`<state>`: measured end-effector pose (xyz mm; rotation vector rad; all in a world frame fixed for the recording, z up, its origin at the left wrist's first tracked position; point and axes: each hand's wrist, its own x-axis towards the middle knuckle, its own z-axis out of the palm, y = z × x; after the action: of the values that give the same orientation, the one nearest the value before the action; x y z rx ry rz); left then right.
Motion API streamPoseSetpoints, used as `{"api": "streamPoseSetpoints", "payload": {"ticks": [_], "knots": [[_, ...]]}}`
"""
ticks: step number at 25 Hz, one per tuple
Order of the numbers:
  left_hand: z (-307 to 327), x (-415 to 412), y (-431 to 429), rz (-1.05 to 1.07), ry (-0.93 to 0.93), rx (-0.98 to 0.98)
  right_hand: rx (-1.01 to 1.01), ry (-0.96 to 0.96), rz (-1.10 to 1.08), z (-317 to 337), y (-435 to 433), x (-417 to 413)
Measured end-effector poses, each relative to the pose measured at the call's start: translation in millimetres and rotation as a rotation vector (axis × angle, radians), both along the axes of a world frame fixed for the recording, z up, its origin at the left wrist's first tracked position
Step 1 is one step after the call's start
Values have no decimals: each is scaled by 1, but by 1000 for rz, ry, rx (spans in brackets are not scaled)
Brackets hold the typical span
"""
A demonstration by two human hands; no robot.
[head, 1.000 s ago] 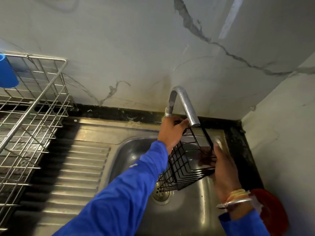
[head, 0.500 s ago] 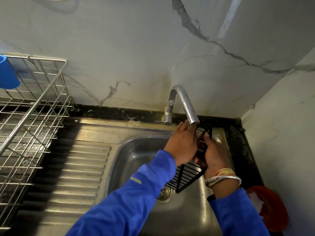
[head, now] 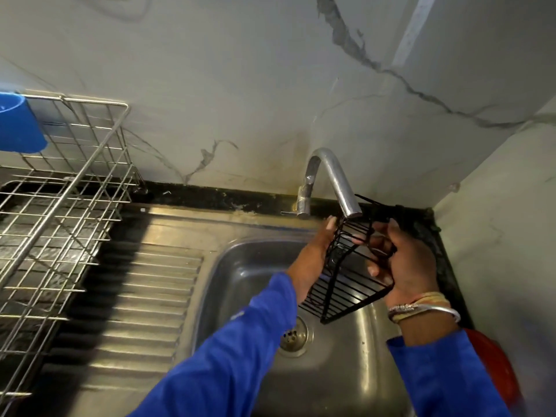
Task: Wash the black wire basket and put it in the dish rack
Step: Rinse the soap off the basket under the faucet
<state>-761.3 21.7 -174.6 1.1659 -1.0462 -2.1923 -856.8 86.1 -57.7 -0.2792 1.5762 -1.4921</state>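
Note:
The black wire basket (head: 350,291) hangs tilted over the steel sink (head: 240,266), right under the spout of the tap (head: 337,179). My left hand (head: 316,257) lies flat against the basket's left side with straight fingers. My right hand (head: 403,260) grips the basket's right side, fingers curled through the wires. No water stream is visible from the spout. The silver wire dish rack (head: 60,206) stands at the far left beside the sink's ribbed drainboard (head: 135,296).
A blue cup (head: 18,124) hangs on the rack's back left corner. A red object (head: 493,365) lies at the right by the sink's edge. The drain (head: 293,335) sits in the basin's middle. Marble walls close in behind and at the right.
The basket has been turned and lifted closer to the spout. My left hand left the tap and now lies along the basket's left side. My right hand shifted its grip higher on the basket.

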Motion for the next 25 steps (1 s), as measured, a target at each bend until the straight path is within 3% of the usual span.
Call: {"api": "streamPoseSetpoints", "payload": {"ticks": [2, 7, 12, 16, 17, 20, 25], "knots": [[4, -1, 10, 10, 28, -7, 0, 33, 59, -2, 4, 0], [47, -13, -12, -38, -47, -328, 31, 9, 84, -16, 19, 4], [19, -12, -10, -35, 23, -241, -102, -91, 13, -2, 29, -20], [-14, -31, -13, -39, -160, -241, -106, -126, 21, -9, 34, -24], [-9, -35, -13, -69, -228, -288, -94, -123, 29, -14, 33, -21], [42, -25, -9, -65, -123, -363, -44, -88, 32, -22, 27, -15], [47, -7, 18, -93, -94, -525, -100, -65, 8, -14, 17, -25]]}}
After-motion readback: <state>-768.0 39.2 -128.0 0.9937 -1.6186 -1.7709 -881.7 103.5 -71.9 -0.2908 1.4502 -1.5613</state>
